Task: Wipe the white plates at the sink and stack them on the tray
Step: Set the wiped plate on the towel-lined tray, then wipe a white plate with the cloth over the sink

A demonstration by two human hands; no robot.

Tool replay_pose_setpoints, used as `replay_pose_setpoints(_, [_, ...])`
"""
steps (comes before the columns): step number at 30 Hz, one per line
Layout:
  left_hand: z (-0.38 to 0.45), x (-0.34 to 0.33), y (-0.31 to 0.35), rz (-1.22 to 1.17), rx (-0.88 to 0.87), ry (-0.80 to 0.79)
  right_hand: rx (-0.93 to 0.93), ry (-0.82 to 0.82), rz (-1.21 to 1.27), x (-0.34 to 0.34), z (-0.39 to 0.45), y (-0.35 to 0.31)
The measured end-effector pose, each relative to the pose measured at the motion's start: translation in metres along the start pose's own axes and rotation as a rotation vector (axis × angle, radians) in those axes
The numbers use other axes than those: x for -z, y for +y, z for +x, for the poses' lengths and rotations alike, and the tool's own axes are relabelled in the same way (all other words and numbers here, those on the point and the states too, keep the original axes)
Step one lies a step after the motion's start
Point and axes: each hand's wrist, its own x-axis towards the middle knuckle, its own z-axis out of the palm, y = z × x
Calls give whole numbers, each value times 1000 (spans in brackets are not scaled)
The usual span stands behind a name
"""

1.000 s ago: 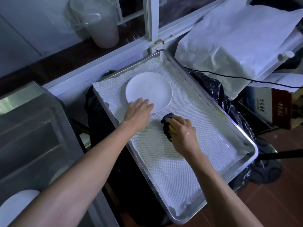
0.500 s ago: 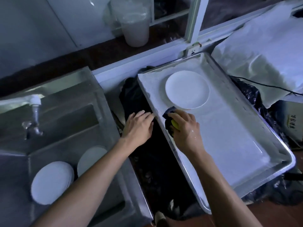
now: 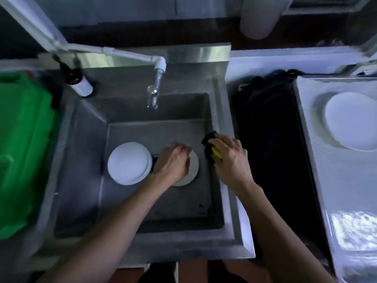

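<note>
While your left hand point(image 3: 173, 160) gripped the single plate point(image 3: 189, 170) right of the stack point(image 3: 128, 163) in the sink point(image 3: 219, 111), your right hand point(image 3: 230, 160) clutched the sponge point(image 3: 215, 153); you needed a firm lift for wiping.

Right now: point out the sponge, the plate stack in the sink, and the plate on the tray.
sponge point(image 3: 216, 153), head view, yellow part showing under the right hand's fingers
plate stack point(image 3: 129, 163), head view, face of the top plate
tray plate point(image 3: 352, 121), head view, middle of its face
</note>
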Motion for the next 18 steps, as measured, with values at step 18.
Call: replay_pose_setpoints(18, [-53, -89, -159, -531, 535, -147, -47, -188, -14, -148, 43, -76])
